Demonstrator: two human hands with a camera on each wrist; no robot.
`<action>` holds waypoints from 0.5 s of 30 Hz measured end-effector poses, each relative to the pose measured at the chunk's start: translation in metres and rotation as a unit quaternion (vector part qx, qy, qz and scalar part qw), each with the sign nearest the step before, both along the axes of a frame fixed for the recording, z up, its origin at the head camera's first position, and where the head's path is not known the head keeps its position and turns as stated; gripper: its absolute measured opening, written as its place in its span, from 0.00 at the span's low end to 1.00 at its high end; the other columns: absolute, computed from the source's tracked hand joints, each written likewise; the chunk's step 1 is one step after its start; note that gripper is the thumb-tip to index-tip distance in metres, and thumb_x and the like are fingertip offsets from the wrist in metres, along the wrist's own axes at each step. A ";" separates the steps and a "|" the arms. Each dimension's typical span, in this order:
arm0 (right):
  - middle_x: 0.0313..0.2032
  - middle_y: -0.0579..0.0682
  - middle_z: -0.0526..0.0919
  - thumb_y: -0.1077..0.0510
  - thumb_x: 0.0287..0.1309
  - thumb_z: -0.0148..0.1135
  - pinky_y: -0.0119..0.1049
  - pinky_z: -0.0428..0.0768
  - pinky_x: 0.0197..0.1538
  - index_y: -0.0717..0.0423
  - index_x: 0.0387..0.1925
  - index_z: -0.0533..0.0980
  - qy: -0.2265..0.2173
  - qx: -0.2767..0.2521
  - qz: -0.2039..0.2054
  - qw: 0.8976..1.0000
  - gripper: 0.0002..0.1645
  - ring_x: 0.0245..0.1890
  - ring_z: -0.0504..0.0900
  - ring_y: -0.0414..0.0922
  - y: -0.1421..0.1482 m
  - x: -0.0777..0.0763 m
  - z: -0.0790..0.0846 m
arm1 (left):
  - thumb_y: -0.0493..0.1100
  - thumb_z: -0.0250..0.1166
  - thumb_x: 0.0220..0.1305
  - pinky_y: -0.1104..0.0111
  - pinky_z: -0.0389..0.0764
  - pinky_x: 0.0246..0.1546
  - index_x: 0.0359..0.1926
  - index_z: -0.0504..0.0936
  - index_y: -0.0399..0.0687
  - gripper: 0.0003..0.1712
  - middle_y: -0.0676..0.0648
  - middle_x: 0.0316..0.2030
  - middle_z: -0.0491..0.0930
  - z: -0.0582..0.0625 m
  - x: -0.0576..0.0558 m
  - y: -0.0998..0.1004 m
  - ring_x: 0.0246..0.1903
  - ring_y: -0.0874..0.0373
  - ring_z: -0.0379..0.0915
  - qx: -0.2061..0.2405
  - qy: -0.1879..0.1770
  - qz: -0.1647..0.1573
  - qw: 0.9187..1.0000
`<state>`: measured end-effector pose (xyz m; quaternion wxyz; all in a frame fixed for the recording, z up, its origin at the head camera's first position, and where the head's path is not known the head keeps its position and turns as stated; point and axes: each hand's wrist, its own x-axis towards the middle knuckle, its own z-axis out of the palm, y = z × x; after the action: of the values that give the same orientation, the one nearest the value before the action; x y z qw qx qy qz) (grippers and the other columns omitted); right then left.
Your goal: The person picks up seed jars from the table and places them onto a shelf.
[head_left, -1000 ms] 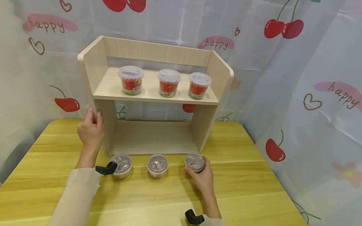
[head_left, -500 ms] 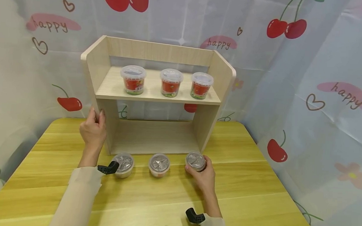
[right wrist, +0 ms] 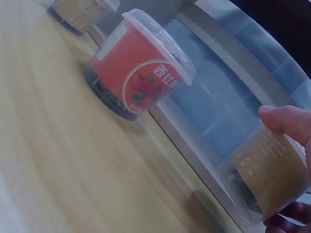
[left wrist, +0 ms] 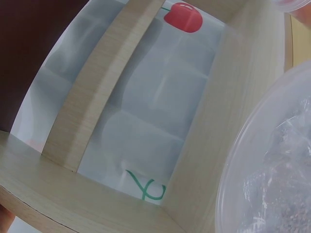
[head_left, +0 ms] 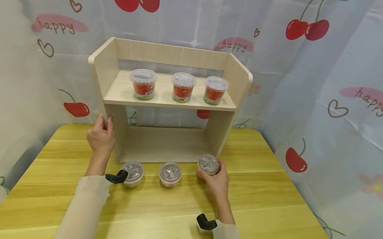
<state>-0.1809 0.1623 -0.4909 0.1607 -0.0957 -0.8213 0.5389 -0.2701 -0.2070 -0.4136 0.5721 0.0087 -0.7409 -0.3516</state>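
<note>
My right hand (head_left: 218,181) grips the rightmost lidded plastic tub (head_left: 208,163) in front of the shelf unit. The right wrist view shows thumb and fingers round this tub (right wrist: 272,170), which has a brown label and hangs over the table with its shadow below. My left hand (head_left: 101,137) holds the front edge of the pale wooden shelf unit (head_left: 169,105) on its left side. A second tub (head_left: 170,172) stands in the middle; its label is red with tomatoes (right wrist: 138,73). A third tub (head_left: 133,172) stands beside my left forearm, partly behind a black wrist mount.
Three clear-lidded tubs with red labels, left (head_left: 143,85), middle (head_left: 183,89) and right (head_left: 215,91), stand on the upper shelf. The lower shelf board (head_left: 164,145) lies behind the front row. A printed curtain (head_left: 308,85) hangs behind and beside the wood-patterned table (head_left: 271,205).
My right hand has raised its tub slightly and brought it towards the lower shelf. My left hand keeps its place on the shelf's side. The head view has shifted a little.
</note>
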 end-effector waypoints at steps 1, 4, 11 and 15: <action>0.58 0.64 0.75 0.50 0.42 0.81 0.52 0.72 0.59 0.62 0.65 0.65 0.003 0.000 0.001 1.000 0.52 0.59 0.75 0.60 0.000 -0.001 0.000 | 0.44 0.61 0.63 0.55 0.57 0.15 0.30 0.74 0.36 0.13 0.39 0.12 0.68 -0.001 -0.001 0.000 0.13 0.57 0.55 -0.001 -0.001 0.000 1.000; 0.58 0.64 0.75 0.50 0.42 0.81 0.52 0.72 0.60 0.63 0.66 0.64 0.009 0.002 0.000 1.000 0.53 0.60 0.74 0.60 -0.001 -0.005 0.001 | 0.43 0.61 0.63 0.56 0.57 0.15 0.30 0.74 0.36 0.12 0.40 0.12 0.68 0.000 0.000 0.000 0.14 0.64 0.53 -0.001 -0.008 0.002 1.000; 0.59 0.67 0.74 0.50 0.42 0.81 0.51 0.72 0.60 0.65 0.67 0.63 0.015 0.007 -0.008 1.000 0.55 0.60 0.74 0.60 -0.005 -0.014 0.007 | 0.37 0.61 0.62 0.57 0.55 0.15 0.29 0.72 0.33 0.10 0.38 0.11 0.65 0.003 0.002 0.003 0.16 0.74 0.46 -0.002 0.003 0.008 1.000; 0.58 0.67 0.74 0.51 0.42 0.81 0.52 0.72 0.59 0.66 0.67 0.63 0.024 0.008 -0.007 1.000 0.54 0.60 0.75 0.61 -0.006 -0.019 0.010 | 0.40 0.61 0.63 0.57 0.56 0.15 0.30 0.74 0.35 0.11 0.39 0.12 0.67 -0.001 -0.001 0.000 0.16 0.72 0.49 -0.002 -0.002 0.003 1.000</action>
<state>-0.2001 0.1561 -0.4812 0.1855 -0.0872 -0.8209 0.5329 -0.2715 -0.2071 -0.4146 0.5715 0.0111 -0.7429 -0.3484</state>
